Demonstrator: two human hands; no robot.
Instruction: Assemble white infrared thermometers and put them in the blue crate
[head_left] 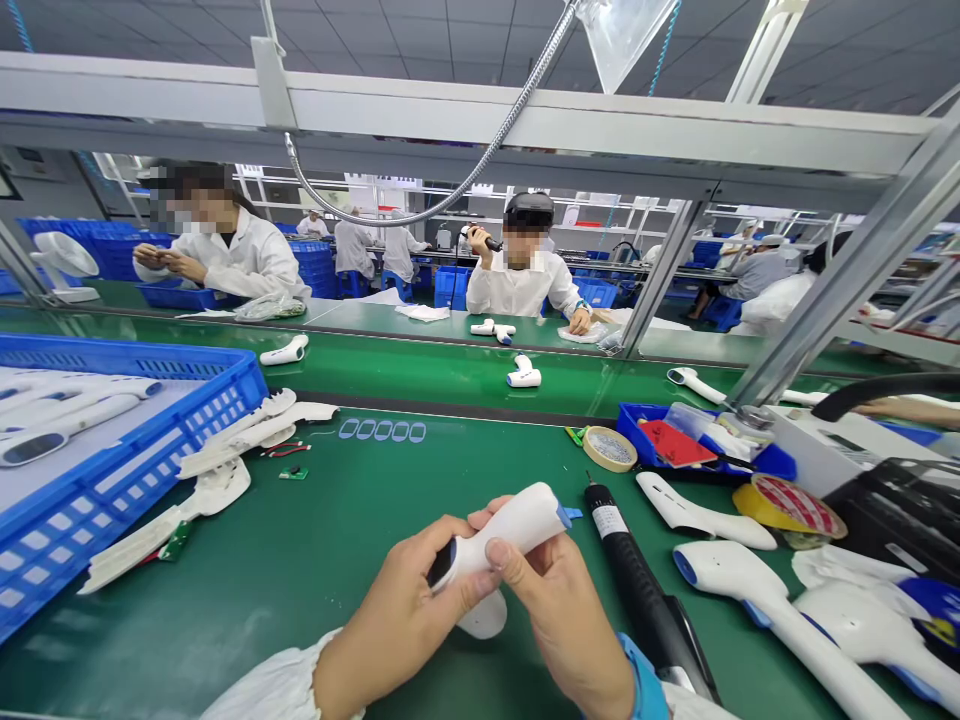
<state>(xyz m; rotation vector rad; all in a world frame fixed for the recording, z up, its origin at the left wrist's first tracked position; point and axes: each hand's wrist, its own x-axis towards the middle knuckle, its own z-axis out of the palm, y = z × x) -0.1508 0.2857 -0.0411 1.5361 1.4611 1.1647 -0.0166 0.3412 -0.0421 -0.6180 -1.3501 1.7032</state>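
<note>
- Through the head view I find the white device in the lower middle, raised a little over the green table, held between two bare hands.
- The left hand has its fingers closed around the end with the dark face; its thumb lies along the near side.
- The right hand grips the other end, the thumb pressed on the white shell; the rest of its fingers go partly behind, so I cannot tell exactly where they touch.
- At that end a small blue piece sticks out. I judge it thin and the easiest part to bend, so I would not hold the device by it.
- A white rounded part shows below the hands; I cannot tell if it belongs to the same device.
- The shell looks like hard, smooth plastic. I expect it to be light and stiff, somewhat slippery under dry fingers, and easily scratched.
- For me the good hold is around the thick middle of the body, with steady but gentle pressure, leaving the dark face free from fingertips.
</note>
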